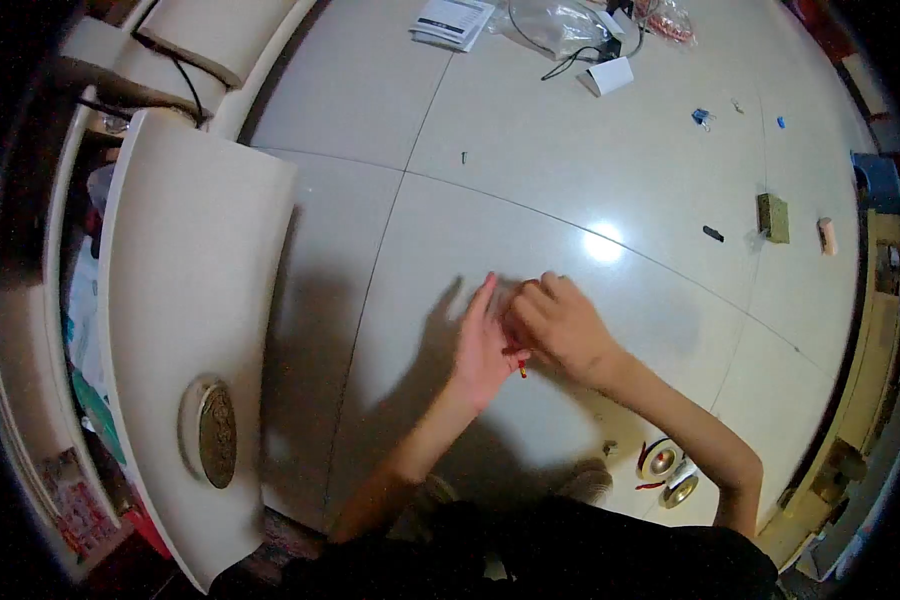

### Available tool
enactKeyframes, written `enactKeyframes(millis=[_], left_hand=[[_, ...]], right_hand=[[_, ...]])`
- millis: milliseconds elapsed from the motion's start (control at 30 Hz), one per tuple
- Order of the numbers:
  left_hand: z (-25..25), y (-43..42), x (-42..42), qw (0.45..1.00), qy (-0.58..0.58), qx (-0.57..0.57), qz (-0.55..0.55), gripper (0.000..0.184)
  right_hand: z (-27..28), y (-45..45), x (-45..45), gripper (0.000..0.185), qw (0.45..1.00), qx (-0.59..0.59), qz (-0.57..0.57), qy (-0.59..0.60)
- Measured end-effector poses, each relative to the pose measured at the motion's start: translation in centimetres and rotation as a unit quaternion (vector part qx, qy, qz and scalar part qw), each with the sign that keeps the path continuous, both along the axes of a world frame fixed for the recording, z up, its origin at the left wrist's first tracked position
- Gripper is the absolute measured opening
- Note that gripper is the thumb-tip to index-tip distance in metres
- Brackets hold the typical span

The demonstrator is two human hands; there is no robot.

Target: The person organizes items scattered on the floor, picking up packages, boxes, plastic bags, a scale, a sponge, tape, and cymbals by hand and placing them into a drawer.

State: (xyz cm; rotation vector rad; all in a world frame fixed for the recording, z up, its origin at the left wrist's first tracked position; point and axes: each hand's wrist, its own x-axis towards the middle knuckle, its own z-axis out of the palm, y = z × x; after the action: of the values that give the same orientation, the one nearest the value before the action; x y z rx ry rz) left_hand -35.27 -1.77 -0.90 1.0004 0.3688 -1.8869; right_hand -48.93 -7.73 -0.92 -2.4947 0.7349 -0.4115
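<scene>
My left hand is held up above the tiled floor, its palm towards the right and a finger stretched out. Right against it is my right hand, with its fingers curled closed. Whatever those curled fingers grip is hidden. A small red and gold thing shows just below my left thumb; what holds it cannot be made out. Two small brass cymbal-like discs with red cord lie on the floor beside my right forearm.
A cream cabinet front with an ornate oval handle stands at left. Papers, a clear plastic bag and black cables lie far ahead. A screw, a green-brown block and a dark piece are on the tiles.
</scene>
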Motion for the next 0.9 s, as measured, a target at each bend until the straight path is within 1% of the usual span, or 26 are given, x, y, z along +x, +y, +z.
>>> enactKeyframes(millis=[33,133,200,233,267,333,367,467,500,567,600,633,667,700,733,833,867,900], left_hand=[[0.6,-0.1,-0.9,0.994,-0.107,0.035,0.003,0.037],[-2.5,1.0,0.0,0.972,-0.196,-0.027,-0.127,0.03],[-2.8,1.1,0.5,0.971,-0.159,-0.023,-0.18,0.034],[-2.8,1.4,0.2,0.976,-0.142,-0.016,-0.165,0.034],[-2.8,1.6,-0.1,0.98,-0.126,-0.008,-0.151,0.034],[-3.0,2.6,-2.7,0.994,-0.101,0.015,-0.042,0.029],[-3.1,2.4,-2.9,0.995,-0.082,0.046,-0.012,0.028],[-2.5,2.4,-1.4,0.989,-0.13,0.024,-0.067,0.02],[-2.9,2.7,-0.5,0.993,-0.099,-0.005,-0.065,0.02],[-3.9,4.0,1.7,0.995,-0.035,-0.065,-0.062,0.021],[-3.5,4.4,2.4,0.995,-0.046,-0.073,-0.057,0.022],[-2.7,4.7,3.1,0.994,-0.056,-0.082,-0.052,0.023],[-1.9,4.8,3.6,0.993,-0.067,-0.091,-0.045,0.024],[-0.7,5.0,4.0,0.99,-0.105,-0.087,-0.048,0.024],[0.9,5.3,4.3,0.985,-0.143,-0.081,-0.049,0.024],[6.1,5.0,5.3,0.967,-0.243,-0.062,-0.045,0.024],[7.9,5.0,5.7,0.959,-0.275,-0.052,-0.04,0.023],[9.6,5.0,6.1,0.942,-0.323,-0.082,-0.038,0.023]], right_hand=[[0.0,0.5,0.3,0.02,0.999,-0.008,0.029,-0.013],[2.3,-0.2,-0.9,0.017,0.996,0.077,-0.047,-0.006],[1.9,-1.2,-1.3,0.014,0.992,0.129,-0.011,-0.015],[1.7,-1.4,-1.4,0.013,0.988,0.155,0.008,-0.018],[1.4,-0.9,-1.4,0.013,0.986,0.162,-0.015,-0.038],[0.2,0.8,-0.9,0.011,0.979,0.175,-0.061,-0.081],[-0.3,1.5,-0.2,0.01,0.979,0.138,-0.1,-0.117],[-2.0,2.5,0.7,0.011,0.961,0.189,-0.116,-0.167],[-1.8,2.2,0.9,0.017,0.947,0.259,-0.117,-0.153],[-2.4,0.0,2.1,0.023,0.873,0.378,-0.24,-0.193],[-2.7,-1.8,2.9,0.026,0.825,0.432,-0.297,-0.21],[-2.8,-4.0,3.9,0.03,0.886,0.314,-0.298,-0.166],[-2.7,-6.3,5.1,0.034,0.93,0.189,-0.292,-0.12],[-2.7,-8.4,6.5,0.035,0.948,0.108,-0.285,-0.09],[-2.6,-10.1,7.7,0.037,0.959,0.028,-0.276,-0.06],[-5.2,-13.1,10.2,0.033,0.965,-0.146,-0.212,-0.049],[-6.3,-13.3,10.8,0.031,0.961,-0.184,-0.199,-0.051],[-7.5,-13.6,11.4,0.028,0.956,-0.221,-0.185,-0.056]])
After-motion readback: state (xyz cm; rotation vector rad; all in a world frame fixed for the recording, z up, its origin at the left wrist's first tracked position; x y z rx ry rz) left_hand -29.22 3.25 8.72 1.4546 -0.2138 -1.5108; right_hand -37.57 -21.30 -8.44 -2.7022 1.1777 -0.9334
